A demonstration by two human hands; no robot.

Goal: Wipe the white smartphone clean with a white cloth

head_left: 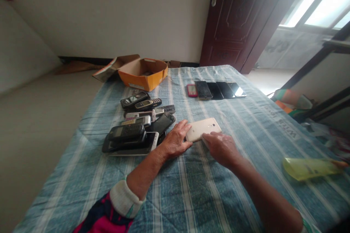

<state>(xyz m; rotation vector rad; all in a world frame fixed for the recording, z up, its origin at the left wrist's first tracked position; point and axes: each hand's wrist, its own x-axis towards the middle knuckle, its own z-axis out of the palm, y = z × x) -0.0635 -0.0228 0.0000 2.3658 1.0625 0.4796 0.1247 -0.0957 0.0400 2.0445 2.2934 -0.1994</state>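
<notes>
A gold smartphone (203, 128) lies back side up on the striped cloth, its camera end pointing right. My left hand (177, 140) grips its left end, with fingers at the far corner and thumb at the near one. Closed fingers of my right hand (222, 148) press at the phone's near edge. Something small and pale shows under those fingertips, too hidden to name. Just left of my left hand is a heap of old mobile phones (127, 131), some with keypads, some with touchscreens.
Several dark smartphones (203, 90) lie in a row at the far right, beside a small red-edged device (191, 90). An open orange box (147, 80) stands at the far left edge. A yellow translucent item (308, 168) lies at the right. Behind are a wall and a dark red door (240, 14).
</notes>
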